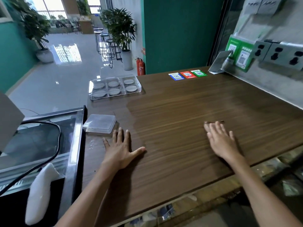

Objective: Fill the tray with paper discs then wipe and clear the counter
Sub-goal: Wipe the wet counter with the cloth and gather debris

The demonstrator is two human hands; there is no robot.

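We saw both hands spread flat on the wooden counter (188, 112), palms down and fingers apart, neither one holding anything. The left hand (120, 149) lay near the counter's left edge, just in front of a clear plastic lid (100, 123) that rested flat on the wood. The right hand (221, 138) lay well apart from it, toward the right side; a thin dark sliver showed just past its fingertips, which we could not identify through the blur. The clear tray (114, 87) sat at the far left corner of the counter, and each of its six compartments held paper discs (113, 83). A white cloth (41, 194) hung over the edge of the glass-topped case (49, 136) on the left. Three coloured stickers (187, 74) lay at the counter's far edge.
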